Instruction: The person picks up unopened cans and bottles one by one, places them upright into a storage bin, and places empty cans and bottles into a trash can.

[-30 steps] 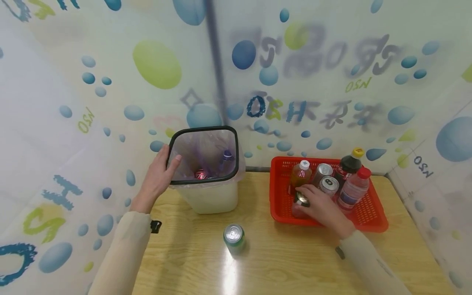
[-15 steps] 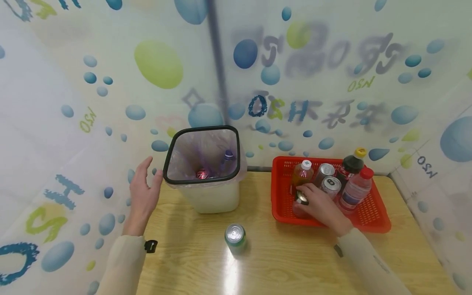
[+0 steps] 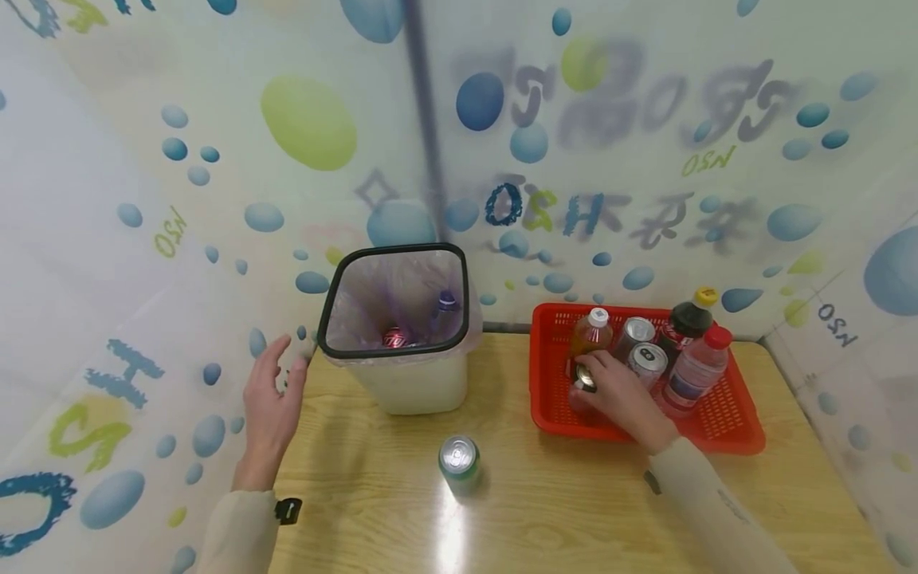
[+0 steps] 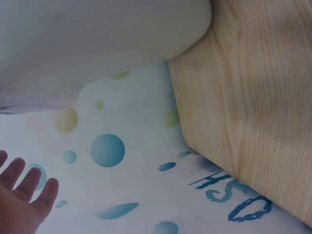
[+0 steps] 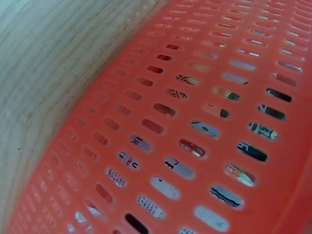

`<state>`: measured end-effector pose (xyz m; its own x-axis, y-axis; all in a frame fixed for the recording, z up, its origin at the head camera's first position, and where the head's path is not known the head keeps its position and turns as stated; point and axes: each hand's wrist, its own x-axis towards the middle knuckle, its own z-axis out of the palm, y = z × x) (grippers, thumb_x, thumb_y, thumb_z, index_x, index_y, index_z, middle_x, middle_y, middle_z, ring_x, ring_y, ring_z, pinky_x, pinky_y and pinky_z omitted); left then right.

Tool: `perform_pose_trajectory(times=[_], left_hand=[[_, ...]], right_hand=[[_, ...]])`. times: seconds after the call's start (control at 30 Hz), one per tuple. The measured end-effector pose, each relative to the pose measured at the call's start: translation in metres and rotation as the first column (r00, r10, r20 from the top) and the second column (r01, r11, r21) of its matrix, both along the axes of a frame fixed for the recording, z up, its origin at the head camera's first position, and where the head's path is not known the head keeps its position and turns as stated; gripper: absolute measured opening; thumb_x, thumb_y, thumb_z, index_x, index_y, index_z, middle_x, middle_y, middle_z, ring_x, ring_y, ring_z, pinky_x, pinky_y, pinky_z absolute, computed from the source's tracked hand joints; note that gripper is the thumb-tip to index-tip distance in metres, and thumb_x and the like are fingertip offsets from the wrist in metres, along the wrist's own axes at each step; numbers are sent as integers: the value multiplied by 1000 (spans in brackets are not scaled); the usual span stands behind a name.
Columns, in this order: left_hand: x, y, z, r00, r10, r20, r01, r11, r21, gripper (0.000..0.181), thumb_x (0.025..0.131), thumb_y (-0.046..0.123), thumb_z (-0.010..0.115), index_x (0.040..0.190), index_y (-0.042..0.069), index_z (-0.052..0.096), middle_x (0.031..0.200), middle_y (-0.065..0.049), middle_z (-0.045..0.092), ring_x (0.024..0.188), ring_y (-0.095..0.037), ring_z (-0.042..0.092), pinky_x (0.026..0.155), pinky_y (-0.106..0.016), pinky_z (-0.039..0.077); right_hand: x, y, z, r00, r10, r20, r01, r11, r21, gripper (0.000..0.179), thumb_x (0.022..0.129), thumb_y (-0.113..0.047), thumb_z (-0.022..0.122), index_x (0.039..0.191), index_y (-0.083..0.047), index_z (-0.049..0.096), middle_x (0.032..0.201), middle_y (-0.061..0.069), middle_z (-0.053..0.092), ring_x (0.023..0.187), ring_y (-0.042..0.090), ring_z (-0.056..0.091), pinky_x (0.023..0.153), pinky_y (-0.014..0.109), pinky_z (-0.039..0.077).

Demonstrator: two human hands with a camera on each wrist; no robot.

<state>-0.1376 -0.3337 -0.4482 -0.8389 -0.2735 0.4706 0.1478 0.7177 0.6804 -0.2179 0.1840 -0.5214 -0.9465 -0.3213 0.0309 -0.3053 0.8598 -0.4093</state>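
Observation:
In the head view my right hand reaches into the red plastic basket and grips a drink can near its top. The fingers cover much of that can, and it stands low in the basket. My left hand is held in the air left of the trash bin, its fingers spread and holding nothing. Part of the left hand shows in the left wrist view, apart from the bin. The right wrist view shows the basket's slotted wall, with a printed can partly visible through the slots.
A green can stands upright on the wooden table. Around the right hand are an amber drink bottle, silver cans, a cola bottle and a pink bottle. The lined bin contains a red can and a blue-capped bottle.
My left hand has come away from the bin's rim, moving left and down toward me. The right hand stays at the same can, with only a slight shift.

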Motion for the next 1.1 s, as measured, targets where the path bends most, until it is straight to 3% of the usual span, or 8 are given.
perform_pose_trajectory(times=[0.37, 0.63, 0.83, 1.1], left_hand=[[12, -1, -21, 1000, -3, 31, 3, 1000, -1, 45, 105, 19, 57, 146, 1, 55, 150, -20, 54, 134, -42, 50, 105, -60, 42], [24, 3, -46, 998, 4, 66, -6, 1000, 23, 44, 106, 20, 57, 145, 0, 56, 149, -19, 55, 140, -38, 47, 106, -46, 42], [32, 7, -62, 994, -8, 113, 6, 1000, 20, 45, 108, 23, 53, 146, 0, 54, 149, -19, 54, 139, -39, 47, 102, -51, 42], [39, 18, -84, 994, -46, 103, 39, 997, 68, 42, 106, 16, 55, 144, -4, 55, 146, -24, 56, 134, -41, 50, 101, -56, 44]], right_hand=[[-6, 3, -1, 1000, 4, -18, -3, 1000, 13, 66, 83, -26, 90, 137, -3, 59, 130, 19, 59, 114, 37, 61, 99, 60, 52], [1, 5, -5, 999, 15, -42, -14, 999, 38, 68, 84, -29, 88, 140, -5, 57, 133, 15, 56, 115, 36, 61, 99, 60, 52], [8, 6, -3, 995, 40, -95, -36, 998, 42, 66, 85, -29, 88, 140, -5, 59, 138, 15, 53, 119, 36, 59, 99, 61, 52], [22, 7, 10, 986, 30, -166, -19, 998, 63, 59, 87, -32, 86, 134, -5, 63, 142, 18, 52, 130, 40, 53, 103, 64, 48]])
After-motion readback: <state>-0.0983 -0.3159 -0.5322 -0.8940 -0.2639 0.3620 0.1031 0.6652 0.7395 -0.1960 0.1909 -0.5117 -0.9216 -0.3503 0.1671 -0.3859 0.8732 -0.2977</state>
